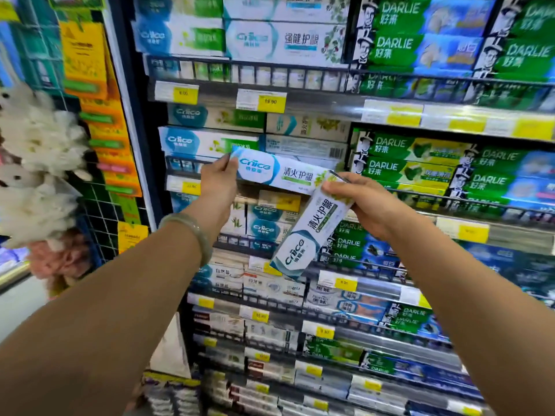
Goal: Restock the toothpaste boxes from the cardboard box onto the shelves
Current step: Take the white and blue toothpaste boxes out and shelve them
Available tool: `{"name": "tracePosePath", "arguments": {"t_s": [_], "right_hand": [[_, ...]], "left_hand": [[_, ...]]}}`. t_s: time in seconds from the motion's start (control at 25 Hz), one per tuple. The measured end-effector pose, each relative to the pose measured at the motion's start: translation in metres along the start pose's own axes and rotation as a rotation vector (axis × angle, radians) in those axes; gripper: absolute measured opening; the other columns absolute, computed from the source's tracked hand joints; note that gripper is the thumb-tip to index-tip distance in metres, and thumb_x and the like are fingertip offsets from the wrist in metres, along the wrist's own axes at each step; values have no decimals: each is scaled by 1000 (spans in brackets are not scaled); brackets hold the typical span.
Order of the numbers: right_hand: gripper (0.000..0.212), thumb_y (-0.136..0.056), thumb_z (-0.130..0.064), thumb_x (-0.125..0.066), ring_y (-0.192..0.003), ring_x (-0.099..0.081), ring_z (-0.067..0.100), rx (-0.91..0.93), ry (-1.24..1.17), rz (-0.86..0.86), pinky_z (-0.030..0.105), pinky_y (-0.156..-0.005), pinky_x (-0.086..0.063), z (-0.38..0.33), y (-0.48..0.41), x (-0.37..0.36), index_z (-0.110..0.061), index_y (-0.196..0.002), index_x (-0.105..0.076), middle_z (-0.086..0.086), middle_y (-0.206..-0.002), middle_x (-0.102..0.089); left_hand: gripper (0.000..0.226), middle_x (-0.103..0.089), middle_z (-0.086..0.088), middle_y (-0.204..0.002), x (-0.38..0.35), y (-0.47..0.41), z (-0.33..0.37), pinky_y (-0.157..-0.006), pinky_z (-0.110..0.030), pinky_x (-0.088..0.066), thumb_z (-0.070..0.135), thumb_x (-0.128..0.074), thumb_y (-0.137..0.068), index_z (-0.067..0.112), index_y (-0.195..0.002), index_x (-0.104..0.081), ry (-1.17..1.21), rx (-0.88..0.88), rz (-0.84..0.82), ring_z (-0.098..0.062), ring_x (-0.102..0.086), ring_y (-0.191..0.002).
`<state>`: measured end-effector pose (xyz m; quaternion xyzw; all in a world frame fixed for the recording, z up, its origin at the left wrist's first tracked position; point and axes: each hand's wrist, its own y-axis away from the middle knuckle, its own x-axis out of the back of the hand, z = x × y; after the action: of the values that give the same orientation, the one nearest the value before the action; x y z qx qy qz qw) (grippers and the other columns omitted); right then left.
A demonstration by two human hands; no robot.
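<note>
My left hand (217, 178) grips the left end of a white and blue Criice toothpaste box (279, 172), held level in front of the second shelf's stack of similar boxes (210, 141). In my right hand (368, 202) a second, matching Criice box (309, 232) hangs by its upper end and slants down to the left. The two boxes nearly meet near my right fingers. A pale bangle circles my left wrist. The cardboard box is out of view.
Shelves (330, 105) full of toothpaste fill the view, with green Darlie boxes (420, 163) on the right and yellow price tags (270, 100) along the rails. White plush toys (39, 163) and orange hanging packs (87, 58) crowd the left side.
</note>
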<state>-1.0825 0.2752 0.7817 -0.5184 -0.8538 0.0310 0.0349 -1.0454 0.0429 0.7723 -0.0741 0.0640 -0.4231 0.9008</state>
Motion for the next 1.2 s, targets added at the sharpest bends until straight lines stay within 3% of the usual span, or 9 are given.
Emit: {"name": "tracePosePath", "arguments": {"t_s": [0.08, 0.16, 0.36, 0.52, 0.72, 0.84, 0.96, 1.08, 1.2], "right_hand": [[64, -65, -29, -81, -94, -67, 17, 8, 31, 60, 38, -102, -42, -6, -6, -2, -8, -122, -60, 1, -98, -74], [52, -75, -21, -76, -85, -68, 16, 24, 38, 89, 40, -97, -48, -13, -12, -1, -5, -122, -59, 1, -98, -73], [40, -77, -18, -76, -99, -59, 4, 98, 132, 225, 34, -92, -48, -17, -28, -2, -8, -114, -63, -12, -146, -37], [47, -74, -23, -79, -126, -46, 18, 113, 260, 305, 40, -108, -40, -8, -37, -7, -6, -114, -59, -4, -148, -29], [29, -77, -22, -77, -117, -48, 17, 114, 305, 396, 30, -94, -43, -7, -44, -14, -15, -96, -56, 4, -137, -30], [32, -77, -29, -77, -126, -39, 16, 80, 423, 398, 31, -100, -38, -3, -47, -16, -18, -99, -57, 1, -143, -24], [40, -77, -36, -76, -145, -16, 17, 32, 553, 377, 36, -114, -29, 2, -50, -19, -16, -109, -62, -1, -156, -9], [36, -79, -35, -75, -148, -6, 15, 26, 525, 337, 36, -113, -28, 2, -48, -24, -20, -108, -61, -3, -160, 1], [29, -79, -35, -74, -148, -11, 16, 50, 486, 346, 33, -108, -31, 1, -46, -26, -25, -103, -58, -1, -158, -7]], "left_hand": [[44, -51, -3, -138, -5, -18, -1, -90, -20, -35, 30, -45, -98, 11, -138, -48, -79, -22, -11, -21, -52, -122], [45, -54, -6, -137, -12, -26, -1, -89, -20, -36, 30, -47, -98, 11, -138, -48, -171, -55, -17, -24, -52, -123], [36, -67, -7, -119, -25, -45, -1, -95, -33, -48, 25, -55, -93, 12, -127, -56, -343, -173, -24, -26, -61, -110], [30, -66, -7, -120, -31, -54, -7, -92, -37, -51, 10, -53, -92, 16, -122, -52, -327, -183, -88, -25, -63, -105], [50, -58, -5, -130, -35, -67, -17, -99, -27, -45, -6, -45, -88, 15, -132, -51, -332, -195, -194, -21, -58, -117], [55, -46, -8, -135, -37, -63, -19, -103, -20, -37, -7, -42, -89, 14, -140, -45, -396, -233, -218, -21, -51, -120], [53, -46, -13, -135, -42, -61, -18, -107, -31, -40, -3, -38, -92, 11, -144, -39, -390, -225, -227, -28, -50, -122], [55, -43, -11, -141, -43, -62, -18, -109, -34, -39, -3, -41, -91, 11, -144, -37, -432, -190, -258, -27, -48, -126], [56, -38, -10, -144, -41, -57, -17, -110, -34, -38, -3, -42, -91, 11, -145, -36, -431, -195, -274, -26, -45, -129]]}}
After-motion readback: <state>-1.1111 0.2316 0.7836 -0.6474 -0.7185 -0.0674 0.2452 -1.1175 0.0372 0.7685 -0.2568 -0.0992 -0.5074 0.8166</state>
